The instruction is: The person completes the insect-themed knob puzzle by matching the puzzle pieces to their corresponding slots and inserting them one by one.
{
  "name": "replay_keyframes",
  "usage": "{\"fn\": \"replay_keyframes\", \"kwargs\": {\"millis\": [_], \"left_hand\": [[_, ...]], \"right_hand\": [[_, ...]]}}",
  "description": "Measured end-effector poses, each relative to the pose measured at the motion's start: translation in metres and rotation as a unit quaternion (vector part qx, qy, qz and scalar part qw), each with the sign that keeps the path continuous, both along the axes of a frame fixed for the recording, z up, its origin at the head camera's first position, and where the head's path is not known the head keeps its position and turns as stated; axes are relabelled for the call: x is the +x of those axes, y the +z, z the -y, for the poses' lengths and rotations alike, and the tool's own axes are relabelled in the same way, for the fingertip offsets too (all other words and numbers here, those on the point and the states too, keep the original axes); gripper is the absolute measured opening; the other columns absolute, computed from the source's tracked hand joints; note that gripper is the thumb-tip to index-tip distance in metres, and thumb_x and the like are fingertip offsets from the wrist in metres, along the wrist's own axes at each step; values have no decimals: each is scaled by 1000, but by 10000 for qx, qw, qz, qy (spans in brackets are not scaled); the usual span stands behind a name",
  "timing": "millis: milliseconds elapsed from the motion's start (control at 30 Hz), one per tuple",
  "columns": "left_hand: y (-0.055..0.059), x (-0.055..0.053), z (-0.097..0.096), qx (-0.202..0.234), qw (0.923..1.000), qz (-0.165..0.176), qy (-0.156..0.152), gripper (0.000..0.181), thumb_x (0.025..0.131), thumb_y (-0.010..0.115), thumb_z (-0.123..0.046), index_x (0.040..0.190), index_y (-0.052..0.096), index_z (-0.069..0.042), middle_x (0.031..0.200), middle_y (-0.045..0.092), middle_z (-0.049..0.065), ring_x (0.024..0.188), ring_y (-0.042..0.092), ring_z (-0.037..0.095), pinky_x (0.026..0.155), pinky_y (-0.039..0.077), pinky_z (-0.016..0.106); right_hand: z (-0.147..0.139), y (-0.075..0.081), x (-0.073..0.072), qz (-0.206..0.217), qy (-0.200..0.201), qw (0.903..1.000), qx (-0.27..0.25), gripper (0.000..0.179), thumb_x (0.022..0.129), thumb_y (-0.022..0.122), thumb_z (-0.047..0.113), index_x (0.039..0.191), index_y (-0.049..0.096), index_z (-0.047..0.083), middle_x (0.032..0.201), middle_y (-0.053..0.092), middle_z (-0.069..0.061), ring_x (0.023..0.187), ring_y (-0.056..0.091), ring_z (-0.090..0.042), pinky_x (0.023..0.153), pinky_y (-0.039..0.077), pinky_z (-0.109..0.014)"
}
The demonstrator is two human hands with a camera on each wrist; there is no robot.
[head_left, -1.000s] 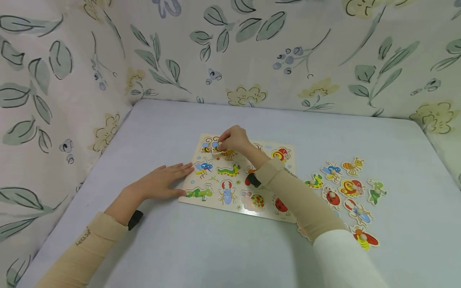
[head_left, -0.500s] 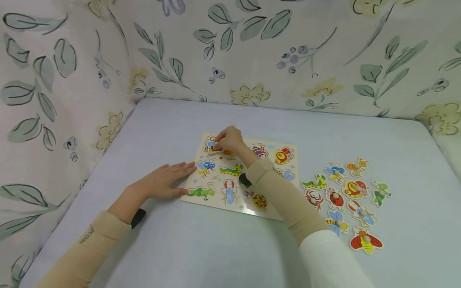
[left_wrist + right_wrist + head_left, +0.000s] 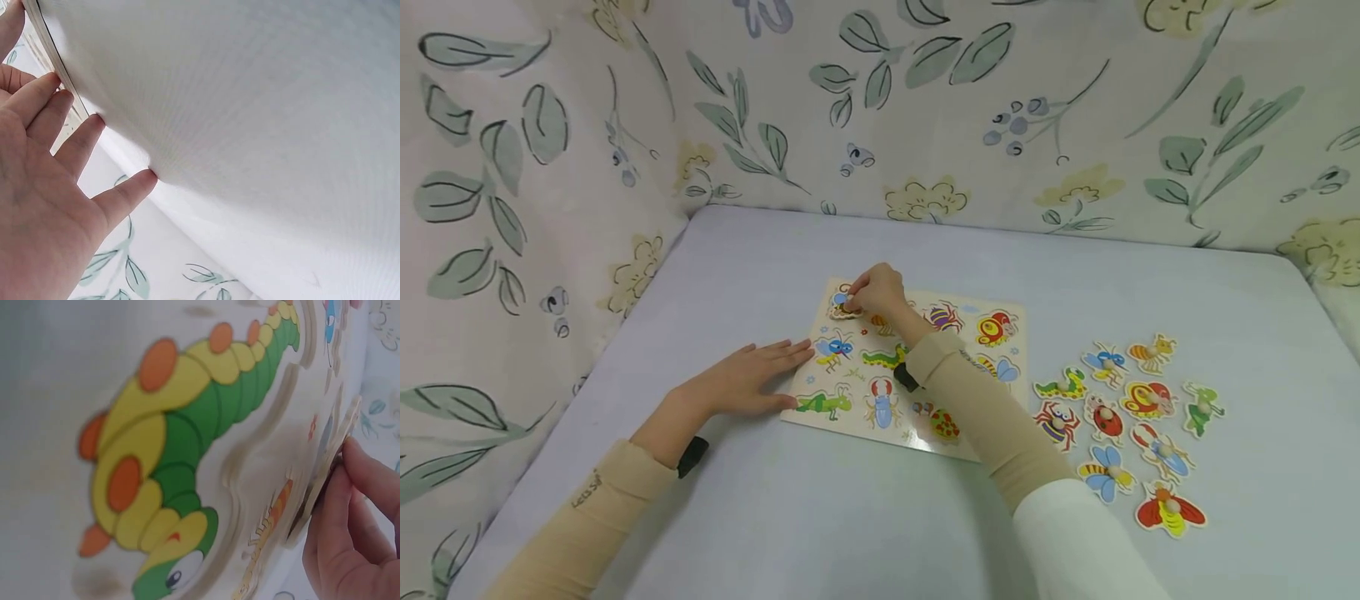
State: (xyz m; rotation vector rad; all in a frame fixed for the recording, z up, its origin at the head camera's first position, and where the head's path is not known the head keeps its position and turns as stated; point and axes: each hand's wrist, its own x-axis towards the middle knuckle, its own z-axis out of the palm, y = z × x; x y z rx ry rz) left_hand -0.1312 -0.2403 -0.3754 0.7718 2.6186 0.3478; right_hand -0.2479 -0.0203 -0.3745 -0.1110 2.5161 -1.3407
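Observation:
My right hand (image 3: 880, 292) pinches a wooden bee puzzle piece (image 3: 842, 307) with blue and black-yellow markings, at the upper left corner of a pale puzzle board (image 3: 850, 424). In the right wrist view, thumb and fingers hold the piece (image 3: 333, 461) tilted against the board; whether it sits in a recess cannot be told. A printed caterpillar (image 3: 187, 419) fills much of that view. My left hand (image 3: 741, 382) lies spread on the table, fingertips touching the board's left edge. From the left wrist view, the hand (image 3: 50, 200) has extended fingers and grips nothing.
Several loose insect pieces lie right of the board, including a caterpillar (image 3: 1062, 383), a ladybird (image 3: 1105, 419), a spider (image 3: 1057, 425), a stag beetle (image 3: 1163, 452) and a red-winged insect (image 3: 1170, 508). Flowered cloth (image 3: 925, 117) hangs behind the white table (image 3: 752, 517).
The right hand has moved the bee piece slightly left, onto the printed bee at the board's corner. The left hand keeps its place by the board. The head view has shifted a little.

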Motion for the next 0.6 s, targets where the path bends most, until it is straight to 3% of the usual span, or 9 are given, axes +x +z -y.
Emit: {"fn": "replay_keyframes", "kwargs": {"millis": [367, 600], "left_hand": [[1, 1, 1, -83, 10000, 17, 25, 77, 93, 63, -42, 154, 29, -10, 159, 26, 8, 143, 26, 36, 108, 20, 68], [0, 0, 1, 0, 10000, -25, -6, 76, 93, 62, -43, 154, 30, -11, 159, 27, 7, 143, 26, 36, 108, 20, 68]], "right_hand": [[11, -5, 2, -299, 147, 9985, 426, 16, 81, 80, 13, 91, 76, 1, 87, 74, -11, 78, 65, -24, 65, 51, -29], [12, -6, 2, -322, 62, 9976, 607, 15, 80, 81, 14, 89, 75, 2, 88, 73, -11, 71, 60, -20, 58, 46, -26]]}}
